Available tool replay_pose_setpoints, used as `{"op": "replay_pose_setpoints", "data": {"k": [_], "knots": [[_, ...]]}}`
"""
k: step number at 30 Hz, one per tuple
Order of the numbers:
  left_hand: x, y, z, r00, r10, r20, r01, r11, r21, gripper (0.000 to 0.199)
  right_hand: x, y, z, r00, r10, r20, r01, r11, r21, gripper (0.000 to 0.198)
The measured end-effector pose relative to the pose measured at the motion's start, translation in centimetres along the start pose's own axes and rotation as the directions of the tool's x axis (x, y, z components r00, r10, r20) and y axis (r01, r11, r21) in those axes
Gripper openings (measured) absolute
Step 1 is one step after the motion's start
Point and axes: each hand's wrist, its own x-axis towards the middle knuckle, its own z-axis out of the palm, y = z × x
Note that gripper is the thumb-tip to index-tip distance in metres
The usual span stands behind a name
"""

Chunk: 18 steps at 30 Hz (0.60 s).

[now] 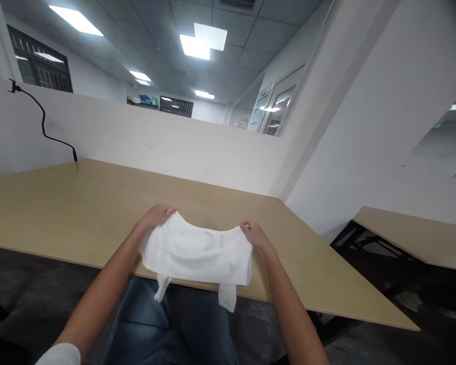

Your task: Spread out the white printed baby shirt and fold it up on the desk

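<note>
A white cloth garment point(197, 256) is spread between my two hands at the front edge of the wooden table point(99, 203). Two narrow strips, which look like sleeve ends or straps, hang down past the table edge. My left hand point(160, 215) is closed on the garment's upper left corner. At its upper right corner, my right hand point(254, 233) pinches the fabric between thumb and fingers. The top edge sags in a curve between the hands, with a small dark mark near its middle.
A black flexible-neck phone holder point(43, 119) rises at the table's far left. A low white partition point(175, 147) stands behind the table. To the right is a second wooden table point(418, 235) with a black frame. My legs point(144, 324) are under the front edge.
</note>
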Motion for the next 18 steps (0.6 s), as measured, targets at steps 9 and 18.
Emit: {"op": "replay_pose_setpoints", "data": {"k": [9,18], "knots": [[5.9,-6.6,6.6,0.984,-0.159,-0.075,0.169,0.975,0.145,0.058,5.0,2.2,6.8,0.968,0.144,-0.206,-0.148,0.989,-0.007,0.027],[5.6,-8.9,5.7,0.999,0.033,-0.006,-0.032,0.998,0.053,0.052,4.2,4.7,4.5,0.996,0.064,-0.065,-0.056,0.992,0.116,0.031]]}}
